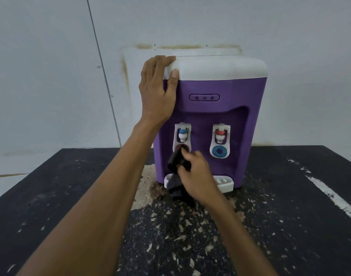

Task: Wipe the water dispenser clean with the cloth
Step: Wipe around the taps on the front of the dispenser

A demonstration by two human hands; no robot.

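So, L hand (156, 86) clasps the top corner of the water dispenser (220, 116), upper centre of frame, to steady it. R hand (196, 176) grips the bunched cloth (177, 162), rubbing under the blue tap (183, 134), mid-frame.

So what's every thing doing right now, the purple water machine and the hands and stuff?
water dispenser: upright on the table.
left hand: grips the dispenser's top corner.
right hand: holds the cloth against the front, below the blue tap.
cloth: dark, bunched, its tail hanging over the drip tray.
red tap: untouched.
table: black, scuffed and speckled.
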